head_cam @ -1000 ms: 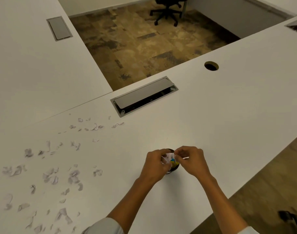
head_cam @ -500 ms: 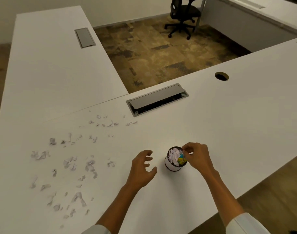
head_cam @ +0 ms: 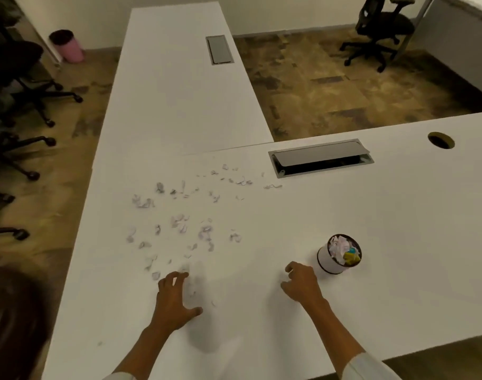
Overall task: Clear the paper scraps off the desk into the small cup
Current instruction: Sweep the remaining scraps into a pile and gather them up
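Left hand (head_cam: 176,300) spread, palm down, empty, fingertips at nearest paper scraps (head_cam: 179,223). Right hand (head_cam: 301,283) loosely open, empty, just beside small cup (head_cam: 337,255) stuffed with scraps. White L-shaped desk (head_cam: 399,229); office chair (head_cam: 377,31), pink bin (head_cam: 68,46) beyond.

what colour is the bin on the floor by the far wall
Pink bin with a dark liner, head view.

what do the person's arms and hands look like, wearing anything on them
Both hands are bare: no gloves, rings, watch or bracelets show on the left hand or the right hand. The forearms are uncovered, with light, whitish sleeves pushed up toward the elbows; the left sleeve only peeks in at the bottom edge, the right sleeve shows a wider folded cuff. No markings visible.
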Available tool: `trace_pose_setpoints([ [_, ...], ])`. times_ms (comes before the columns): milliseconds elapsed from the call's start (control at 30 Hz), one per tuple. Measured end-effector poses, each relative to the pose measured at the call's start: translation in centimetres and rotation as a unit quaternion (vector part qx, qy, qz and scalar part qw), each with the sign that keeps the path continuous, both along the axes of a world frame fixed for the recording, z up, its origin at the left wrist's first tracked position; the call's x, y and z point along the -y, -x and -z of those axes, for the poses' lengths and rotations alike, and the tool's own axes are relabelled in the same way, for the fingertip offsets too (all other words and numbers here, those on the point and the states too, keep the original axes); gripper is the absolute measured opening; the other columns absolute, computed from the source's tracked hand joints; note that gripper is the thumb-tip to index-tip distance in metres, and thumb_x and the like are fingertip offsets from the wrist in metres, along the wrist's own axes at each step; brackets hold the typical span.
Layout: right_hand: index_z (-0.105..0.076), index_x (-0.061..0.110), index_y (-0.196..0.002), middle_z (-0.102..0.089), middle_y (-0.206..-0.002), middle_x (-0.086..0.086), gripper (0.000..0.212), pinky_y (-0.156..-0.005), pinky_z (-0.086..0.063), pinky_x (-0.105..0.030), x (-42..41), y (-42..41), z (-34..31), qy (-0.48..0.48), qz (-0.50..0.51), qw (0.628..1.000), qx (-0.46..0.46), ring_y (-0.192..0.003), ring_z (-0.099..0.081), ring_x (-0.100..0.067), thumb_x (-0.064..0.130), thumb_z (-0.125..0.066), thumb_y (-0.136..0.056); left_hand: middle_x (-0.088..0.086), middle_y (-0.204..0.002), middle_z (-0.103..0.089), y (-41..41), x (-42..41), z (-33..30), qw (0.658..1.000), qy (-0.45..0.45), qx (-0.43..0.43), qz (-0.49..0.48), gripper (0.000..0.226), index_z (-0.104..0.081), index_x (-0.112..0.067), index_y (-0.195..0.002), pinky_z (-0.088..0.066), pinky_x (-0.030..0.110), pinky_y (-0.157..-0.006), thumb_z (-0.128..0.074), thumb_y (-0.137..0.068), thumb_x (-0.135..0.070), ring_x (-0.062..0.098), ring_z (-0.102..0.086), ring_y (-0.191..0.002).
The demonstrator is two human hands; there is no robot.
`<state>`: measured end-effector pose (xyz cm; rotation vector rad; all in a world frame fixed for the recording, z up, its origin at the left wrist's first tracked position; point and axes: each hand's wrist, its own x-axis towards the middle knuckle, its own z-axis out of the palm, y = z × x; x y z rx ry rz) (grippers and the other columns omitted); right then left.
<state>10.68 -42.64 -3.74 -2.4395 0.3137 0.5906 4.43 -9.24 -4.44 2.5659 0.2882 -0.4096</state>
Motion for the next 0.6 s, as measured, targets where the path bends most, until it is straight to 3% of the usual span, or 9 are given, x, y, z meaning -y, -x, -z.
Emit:
trace_pose_setpoints([
  [100, -0.059, 0.008, -0.114, -0.064, -0.11, -0.009, 0.041, -0.077, -0.051, -0.028, -1.8, 0.8, 1.6, 0.054, -0.019, 0.998, -0.032, -0.1, -0.062, -0.023, 0.017, -0.07, -0.075, 0.008, -0.149, -0.028, 2.0, -2.8, 0.5, 0.999, -0.03, -0.009, -0.019, 0.109, -0.035, -0.02, -0.142, -0.037, 0.045, -0.105, -0.085, -0.051, -0.055, 0.03, -0.023, -0.135],
  [300, -0.067, 0.005, -0.106, -0.069, -0.101, -0.011, 0.032, -0.074, -0.055, -0.025, -8.7, -0.2, 1.7, -0.02, 0.022, 0.999, 0.018, -0.089, -0.067, -0.024, -0.007, -0.057, -0.078, 0.013, -0.147, -0.033, 4.8, -5.6, 1.2, 0.995, -0.065, 0.022, -0.074, 0.112, -0.039, -0.013, -0.14, -0.041, 0.05, -0.1, -0.086, -0.047, -0.055, 0.035, -0.029, -0.131],
  [400, -0.07, 0.003, -0.1, -0.072, -0.094, -0.013, 0.026, -0.08, -0.057, -0.027, -12.8, -0.2, 1.8, -0.073, 0.006, 0.996, 0.042, -0.082, -0.067, -0.021, -0.007, -0.059, -0.079, 0.015, -0.144, -0.036, 6.0, -6.1, 1.5, 0.991, -0.063, 0.019, -0.116, 0.111, -0.04, -0.01, -0.139, -0.041, 0.051, -0.1, -0.087, -0.048, -0.055, 0.035, -0.033, -0.127],
  [533, -0.071, 0.005, -0.095, -0.074, -0.087, -0.011, 0.022, -0.069, -0.052, -0.008, -16.9, 0.4, 1.6, -0.137, -0.047, 0.989, 0.034, -0.07, -0.064, -0.013, -0.002, -0.066, -0.075, 0.015, -0.141, -0.037, 7.7, -7.9, 1.7, 0.985, -0.045, 0.026, -0.162, 0.109, -0.041, -0.008, -0.136, -0.043, 0.053, -0.098, -0.088, -0.048, -0.053, 0.035, -0.036, -0.123],
  [600, -0.071, 0.011, -0.093, -0.073, -0.082, -0.004, 0.02, -0.069, -0.055, -0.011, -17.3, 0.8, 1.3, -0.156, -0.032, 0.986, 0.043, -0.066, -0.065, -0.007, 0.005, -0.072, -0.074, 0.016, -0.14, -0.039, 8.8, -9.5, 1.9, 0.982, -0.056, 0.03, -0.178, 0.109, -0.042, -0.007, -0.135, -0.044, 0.055, -0.095, -0.087, -0.048, -0.055, 0.037, -0.038, -0.122],
])
